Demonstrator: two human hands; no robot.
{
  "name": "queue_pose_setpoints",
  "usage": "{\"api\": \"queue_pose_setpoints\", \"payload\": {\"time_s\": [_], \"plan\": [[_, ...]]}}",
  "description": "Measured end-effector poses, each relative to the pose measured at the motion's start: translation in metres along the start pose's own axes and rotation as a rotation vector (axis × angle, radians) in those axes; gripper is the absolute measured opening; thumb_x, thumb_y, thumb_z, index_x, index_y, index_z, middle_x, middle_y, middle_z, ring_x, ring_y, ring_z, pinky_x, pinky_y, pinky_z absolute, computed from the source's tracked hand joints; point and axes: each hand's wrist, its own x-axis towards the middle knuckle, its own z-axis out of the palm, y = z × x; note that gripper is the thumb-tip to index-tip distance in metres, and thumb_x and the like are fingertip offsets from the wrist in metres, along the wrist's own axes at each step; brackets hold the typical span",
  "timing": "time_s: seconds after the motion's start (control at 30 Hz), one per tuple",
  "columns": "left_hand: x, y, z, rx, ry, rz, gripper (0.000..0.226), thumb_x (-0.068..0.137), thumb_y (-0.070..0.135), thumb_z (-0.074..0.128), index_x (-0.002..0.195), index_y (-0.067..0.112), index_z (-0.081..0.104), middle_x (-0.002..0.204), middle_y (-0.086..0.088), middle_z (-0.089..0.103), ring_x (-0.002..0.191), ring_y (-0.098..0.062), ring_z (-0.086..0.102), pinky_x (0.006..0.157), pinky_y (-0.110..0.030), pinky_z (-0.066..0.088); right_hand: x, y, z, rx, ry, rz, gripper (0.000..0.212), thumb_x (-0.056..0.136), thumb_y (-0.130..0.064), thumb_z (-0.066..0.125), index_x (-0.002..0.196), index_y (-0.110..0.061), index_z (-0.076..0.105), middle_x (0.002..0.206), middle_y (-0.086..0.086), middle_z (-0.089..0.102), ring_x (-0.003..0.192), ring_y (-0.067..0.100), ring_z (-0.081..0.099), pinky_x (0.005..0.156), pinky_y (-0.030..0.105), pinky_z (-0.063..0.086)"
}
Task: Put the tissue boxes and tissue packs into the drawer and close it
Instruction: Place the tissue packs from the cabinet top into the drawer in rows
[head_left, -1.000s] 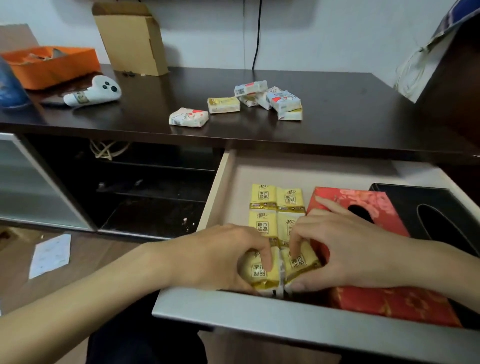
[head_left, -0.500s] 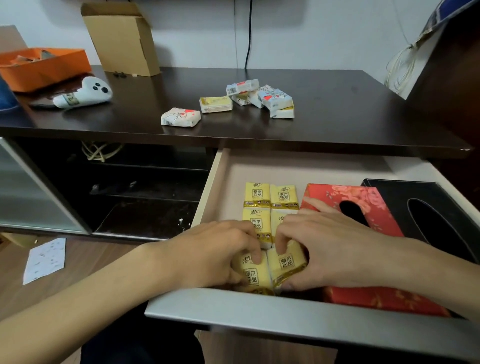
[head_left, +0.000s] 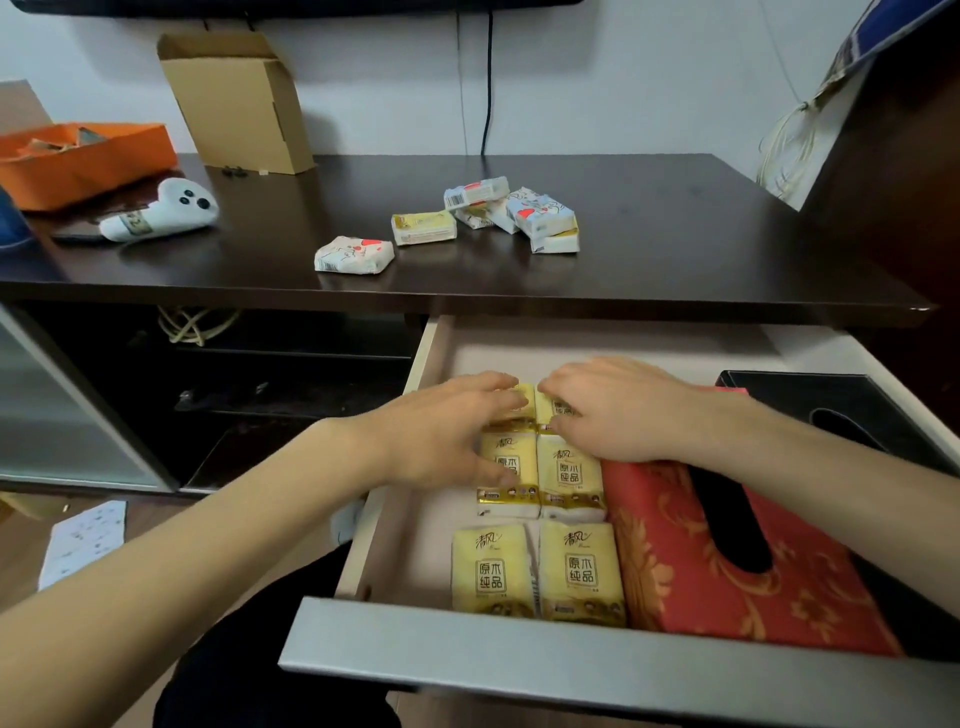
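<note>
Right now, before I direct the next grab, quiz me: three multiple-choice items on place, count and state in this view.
1. The red tissue box lies:
A. on the desk
B. in the drawer
C. on the floor
2. Yellow packs fully uncovered at the drawer's front:
A. two
B. five
C. none
3. The drawer is:
A. shut
B. pulled open
C. removed

B: it sits beside the yellow packs inside.
A: one pair lies clear of both hands.
B: its inside shows, with the left hand and right hand reaching in.

Left hand (head_left: 441, 431) and right hand (head_left: 618, 410) reach forward, palms down, fingertips nearly meeting.
</note>
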Motion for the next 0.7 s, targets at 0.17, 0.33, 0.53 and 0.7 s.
{"api": "queue_pose_setpoints", "payload": {"time_s": [0.17,0.33,0.53,0.7], "plan": [[0.021,-0.004,0.003,0.124,-0.095,-0.111,0.055,0.092,0.053,0.056,0.131,0.014,0.053,0.141,-0.005,0.051,0.126,-0.028,0.052,0.101,-0.043,0.043,0.014,-0.001,0.016,-0.069,-0.014,0.062,0.018,0.093,-0.022,0.044,0.098,-0.018,0.060,0.122,0.006,0.068,0.113,0.031,0.062,0.076,0.039,0.039],[0.015,-0.006,0.004,0.062,-0.045,-0.084,0.044,0.093,0.051,0.056,0.125,0.022,0.059,0.128,0.001,0.057,0.116,-0.022,0.057,0.097,-0.042,0.045,0.012,0.000,0.018,0.002,0.022,0.078,0.034,0.092,-0.020,0.044,0.115,-0.022,0.068,0.130,0.002,0.064,0.119,0.030,0.059,0.083,0.042,0.042],[0.008,-0.004,0.004,0.038,-0.042,-0.070,0.038,0.095,0.047,0.056,0.126,0.025,0.059,0.117,0.002,0.058,0.112,-0.019,0.056,0.093,-0.042,0.046,0.010,0.001,0.017,0.086,0.056,0.070,0.033,0.089,-0.021,0.045,0.112,-0.028,0.069,0.121,-0.002,0.066,0.112,0.027,0.061,0.080,0.041,0.042],[-0.002,0.002,-0.005,0.088,0.013,-0.038,0.044,0.094,0.046,0.058,0.133,0.027,0.054,0.132,0.007,0.049,0.124,-0.014,0.047,0.096,-0.033,0.043,0.010,0.003,0.019,0.146,0.087,0.077,0.031,0.089,-0.022,0.045,0.105,-0.029,0.070,0.115,-0.004,0.066,0.108,0.026,0.061,0.077,0.040,0.039]]}}
